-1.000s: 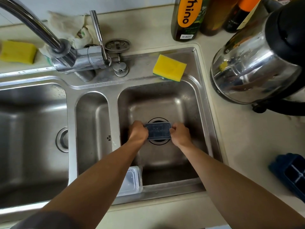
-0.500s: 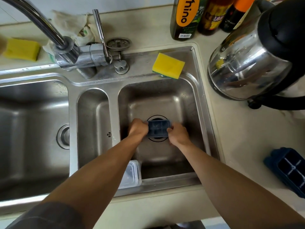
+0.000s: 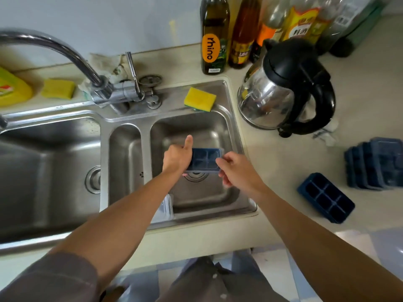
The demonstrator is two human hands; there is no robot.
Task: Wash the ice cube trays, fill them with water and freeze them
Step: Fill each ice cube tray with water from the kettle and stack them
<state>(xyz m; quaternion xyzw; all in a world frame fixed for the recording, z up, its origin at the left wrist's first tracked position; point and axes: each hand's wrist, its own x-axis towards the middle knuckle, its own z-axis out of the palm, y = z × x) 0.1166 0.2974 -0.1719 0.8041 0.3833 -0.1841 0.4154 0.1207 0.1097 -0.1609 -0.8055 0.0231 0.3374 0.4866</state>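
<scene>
While the dark blue plastic ice cube tray point(image 3: 206, 160) is held level, cells up, above the drain of the right-hand basin of the stainless steel sink point(image 3: 236, 127), the job looks to be at its washing stage and not far into it. The left hand point(image 3: 176, 160) holds the tray's left end with its fingers curled underneath and its thumb sticking straight up, free of the tray. The right hand point(image 3: 236, 173) meets the right end with thumb above and curled fingers below. This looks like a light pinch, though blur hides how firm it is.

Nothing shows that washing is under way. The curved chrome tap point(image 3: 65, 49) arcs away to the left, well apart from the tray, and no stream of water is visible. The yellow sponge point(image 3: 199, 99) lies on the sink's back rim, touched by neither hand. Whether the held tray is wet or holds any water cannot be told.

Much remains, as I judge it. A second dark blue six-cell tray point(image 3: 326, 198) lies cells up on the pale bench point(image 3: 272, 175) to the right of the sink. A stack of similar blue trays point(image 3: 375, 164) sits just behind it. A clear plastic piece point(image 3: 164, 209), perhaps a lid, leans at the near edge of the basin, partly hidden by the left forearm. None of the trays is visibly filled and no freezer is in view, so rinsing, filling and freezing all seem to lie ahead.
</scene>
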